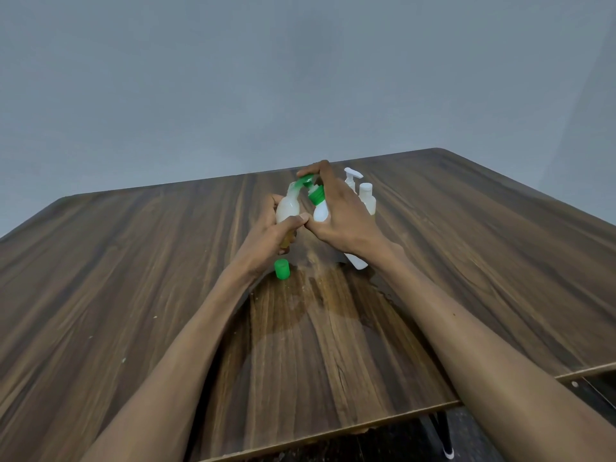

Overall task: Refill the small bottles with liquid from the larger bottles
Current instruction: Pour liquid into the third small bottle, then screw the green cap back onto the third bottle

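My left hand (278,228) grips a small translucent bottle (287,208) with whitish liquid inside, held upright above the table. My right hand (336,211) is wrapped around a larger white pump bottle (321,211) with a green collar. The bottle is tilted left, and a finger rests on its green pump head (305,179) over the small bottle's mouth. The big bottle's base (357,261) pokes out below my right wrist. A loose green cap (282,269) stands on the table under my left hand.
Behind my right hand stand a white pump bottle (350,178) and a small capped translucent bottle (366,198). A wet patch (316,295) spreads over the wooden table (133,278) between my arms. The table's near edge runs bottom right; a grey wall is behind.
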